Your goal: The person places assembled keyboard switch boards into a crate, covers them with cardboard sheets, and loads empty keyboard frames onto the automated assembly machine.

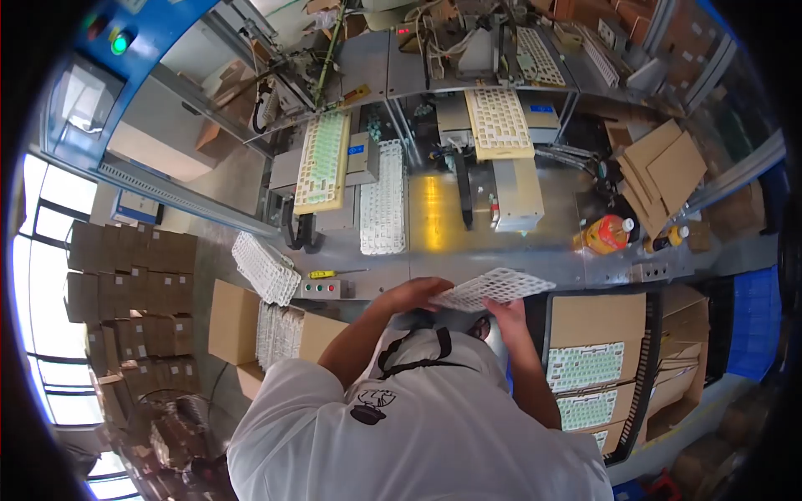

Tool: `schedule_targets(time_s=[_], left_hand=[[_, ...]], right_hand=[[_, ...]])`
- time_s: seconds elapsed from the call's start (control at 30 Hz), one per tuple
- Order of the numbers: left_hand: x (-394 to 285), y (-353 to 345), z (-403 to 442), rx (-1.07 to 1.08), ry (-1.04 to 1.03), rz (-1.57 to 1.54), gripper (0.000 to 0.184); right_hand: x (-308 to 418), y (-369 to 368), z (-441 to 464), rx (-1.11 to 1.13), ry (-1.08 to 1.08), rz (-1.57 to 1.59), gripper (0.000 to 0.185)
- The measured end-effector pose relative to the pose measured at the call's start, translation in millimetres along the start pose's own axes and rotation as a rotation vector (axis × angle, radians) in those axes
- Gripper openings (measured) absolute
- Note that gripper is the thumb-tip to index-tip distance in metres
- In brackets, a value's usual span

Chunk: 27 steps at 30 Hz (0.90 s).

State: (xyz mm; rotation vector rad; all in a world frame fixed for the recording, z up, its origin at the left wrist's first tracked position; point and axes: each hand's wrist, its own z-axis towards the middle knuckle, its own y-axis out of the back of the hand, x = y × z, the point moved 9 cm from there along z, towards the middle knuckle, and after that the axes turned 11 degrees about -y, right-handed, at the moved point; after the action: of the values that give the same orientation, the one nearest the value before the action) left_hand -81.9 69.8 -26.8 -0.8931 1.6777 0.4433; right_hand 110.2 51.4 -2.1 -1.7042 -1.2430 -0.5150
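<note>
A white keyboard plate point(493, 286) with a grid of square openings is held tilted in front of my body, over the near edge of the metal bench. My left hand point(420, 293) grips its left end. At the lower right edge, my right hand point(507, 311) has its fingers closed on the same plate. Beyond it, a yellowish fixture point(499, 153) carries a pale keyboard plate point(499, 117). On the left fixture lies a plate with green parts point(322, 159). White plates point(384, 200) lie beside that fixture.
More white plates point(266, 269) lean at the bench's left corner, near a yellow screwdriver point(327, 274) and a button box point(324, 289). An open carton point(232, 324) holds plates. Bottles point(608, 234) and cardboard point(664, 171) stand right. A black-edged crate point(545, 334) holds green-filled plates point(585, 366).
</note>
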Motion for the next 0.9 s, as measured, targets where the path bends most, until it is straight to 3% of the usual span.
schedule_targets(time_s=[0.07,0.1,0.13,0.2,0.23,0.27,0.33,0.4,0.43,0.47,0.5,0.53,0.6,0.67,0.73,0.8,0.83,0.9], left_hand=[[-15,-15,-5,0.105,0.060,-0.173,0.043],[-32,-25,5,0.267,-0.099,0.391,0.039],[-32,-26,11,0.269,-0.119,0.391,0.039],[5,-12,16,0.161,0.042,0.688,0.044],[30,-9,29,0.196,-0.308,0.613,0.042],[32,-6,27,0.195,-0.331,0.616,0.042],[28,33,20,-0.069,-0.313,0.911,0.043],[33,53,1,-0.159,-0.370,0.895,0.044],[68,68,0,-0.221,-0.414,0.962,0.044],[86,79,-2,-0.287,-0.460,1.024,0.043],[83,79,-6,-0.285,-0.477,1.026,0.043],[81,83,-11,-0.317,-0.413,0.854,0.045],[88,88,-16,-0.343,-0.353,0.678,0.047],[125,87,-2,-0.300,-0.130,0.742,0.050],[161,94,-2,-0.332,-0.219,0.762,0.050],[153,104,-12,-0.376,-0.165,0.734,0.047],[132,100,-29,-0.339,-0.031,0.631,0.044],[85,91,-51,-0.275,-0.084,0.632,0.042]], right_hand=[[6,6,-3,-0.057,-0.073,-0.018,0.044],[5,7,-1,-0.091,-0.060,-0.061,0.045],[-1,7,3,-0.096,-0.047,-0.076,0.045],[-8,-7,14,0.041,0.074,-0.208,0.042],[1,-15,15,0.065,0.198,-0.245,0.043],[8,-12,19,0.062,0.213,-0.260,0.043],[43,20,5,-0.317,0.487,-0.731,0.043],[34,101,-11,-0.832,0.451,-1.065,0.044],[23,140,-16,-0.819,0.362,-1.055,0.044],[-4,192,-35,-1.104,0.309,-1.227,0.044],[-39,254,-39,-1.189,0.164,-1.262,0.041],[-37,253,-65,-1.300,-0.060,-1.089,0.039],[-44,269,-71,-1.228,0.028,-1.141,0.039],[-45,283,-68,-1.098,-0.204,-1.157,0.042],[-62,321,-55,-1.208,-0.212,-1.289,0.039],[-106,362,-40,-1.098,-0.771,-1.070,0.046],[-88,345,-35,-1.102,-0.758,-1.069,0.046],[-58,263,-46,-0.885,-1.013,-1.064,0.038]])
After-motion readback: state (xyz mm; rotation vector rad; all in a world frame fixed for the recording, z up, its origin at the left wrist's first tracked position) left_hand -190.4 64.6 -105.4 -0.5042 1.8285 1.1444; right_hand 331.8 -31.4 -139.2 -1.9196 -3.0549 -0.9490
